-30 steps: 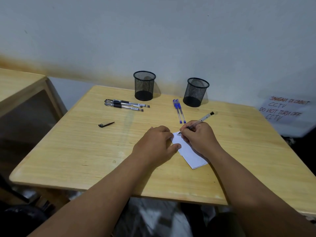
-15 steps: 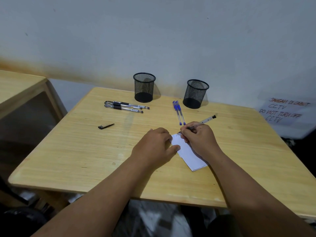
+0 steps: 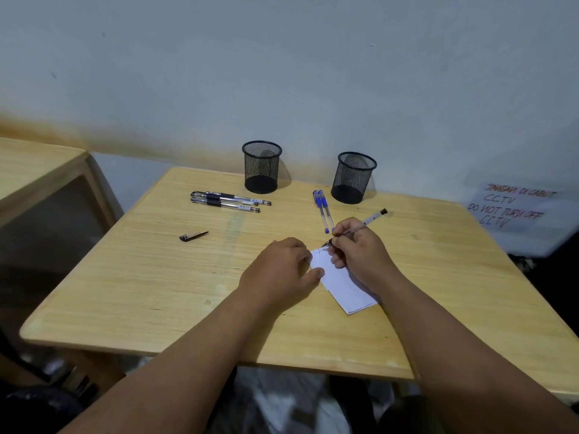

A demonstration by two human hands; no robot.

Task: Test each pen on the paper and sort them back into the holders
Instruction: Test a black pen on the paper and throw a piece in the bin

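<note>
Right hand (image 3: 360, 252) pinches the pen (image 3: 365, 223) — tip down-left on paper (image 3: 344, 283), cap end up-right.

To your right, against the wall, a white sign (image 3: 513, 208) reads in handwritten capitals "JANGAN DI CABUT CCTV" in red and "DO NOT TURN OFF CCTV" in black; pen labels are too small to read.

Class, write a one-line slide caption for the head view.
Right hand tests a pen on paper steadied by the left hand.
</note>
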